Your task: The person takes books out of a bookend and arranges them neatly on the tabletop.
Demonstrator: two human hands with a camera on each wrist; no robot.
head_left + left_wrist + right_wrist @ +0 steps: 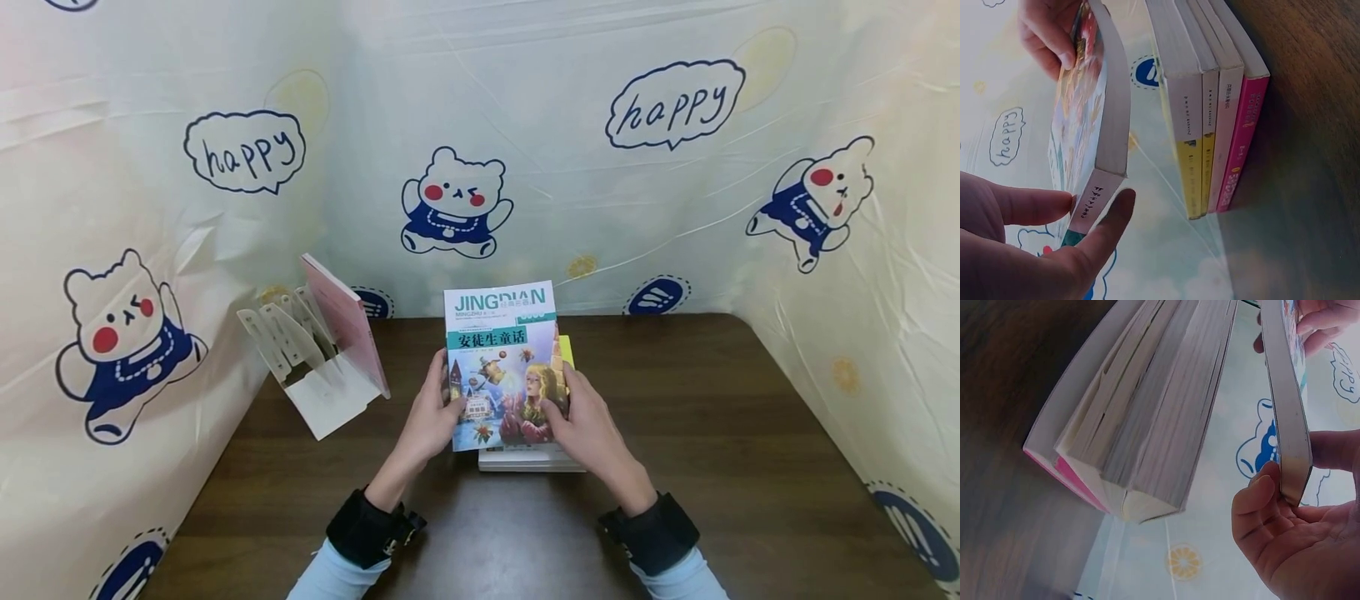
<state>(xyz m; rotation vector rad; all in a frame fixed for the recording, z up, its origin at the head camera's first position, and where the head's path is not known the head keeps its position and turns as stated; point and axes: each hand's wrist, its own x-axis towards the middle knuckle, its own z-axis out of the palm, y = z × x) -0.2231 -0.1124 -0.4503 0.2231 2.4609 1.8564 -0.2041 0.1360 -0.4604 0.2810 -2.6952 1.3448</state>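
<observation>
A paperback book (501, 367) with a teal title band and an illustrated cover is held up facing me above a stack of books (531, 462). My left hand (433, 423) grips its left side, thumb on the cover. On the right side, my right hand (594, 427) pinches it the same way. In the left wrist view, the left thumb and fingers hold the book's spine (1090, 199). The right wrist view shows the right hand (1300, 531) pinching a lower corner. Below lie several stacked books (1147, 406), apart from the held one; a pink-spined book (1242, 147) is at the bottom.
On the left of the dark wooden table (720, 433) stands a white bookend rack (333, 396) with several upright dividers. A pink book (347, 325) stands upright against its right side. A printed curtain (555, 217) hangs behind and along both sides.
</observation>
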